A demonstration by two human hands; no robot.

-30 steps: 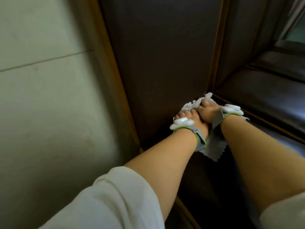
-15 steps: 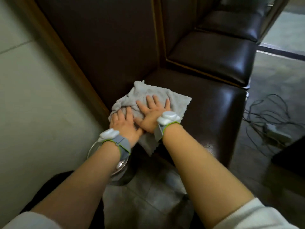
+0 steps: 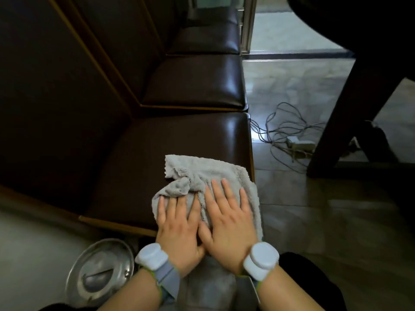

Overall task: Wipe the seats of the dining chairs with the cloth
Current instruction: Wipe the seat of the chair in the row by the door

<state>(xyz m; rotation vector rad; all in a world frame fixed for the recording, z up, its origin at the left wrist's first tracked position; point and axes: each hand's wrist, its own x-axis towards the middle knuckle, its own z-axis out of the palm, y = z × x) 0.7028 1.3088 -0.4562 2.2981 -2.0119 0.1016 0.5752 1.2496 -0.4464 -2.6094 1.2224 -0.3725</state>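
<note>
I see both hands flat on the cloth [image 3: 208, 176], palms down, fingers spread, gripping nothing. Left hand [image 3: 178, 227] presses the bunched left part of the cloth; right hand [image 3: 229, 223] sits just beside it, thumbs touching, on the flatter right part. Cloth is grey, crumpled, lying on the near right corner of the nearest seat [image 3: 157, 149]; its right edge reaches the seat's front edge and hangs slightly over. Seat is dark brown, glossy, with a wood trim. Dark backrest [image 3: 56, 97] rises on the left. Second seat [image 3: 195, 84] is right behind the first, edges nearly touching, and a third seat [image 3: 206, 39] behind that, all in a row.

Each wrist carries a white puck on a grey strap: left band [image 3: 152, 257], right band [image 3: 261, 259].

On the floor [image 3: 314, 198], a metal lid [image 3: 101, 274] lies near my left forearm, below the seat's near edge. Tangled cables [image 3: 285, 129] with a white adapter [image 3: 299, 143] lie on the tiles right of the seats, well apart from the cloth. Dark table leg [image 3: 350, 104] stands far right.
</note>
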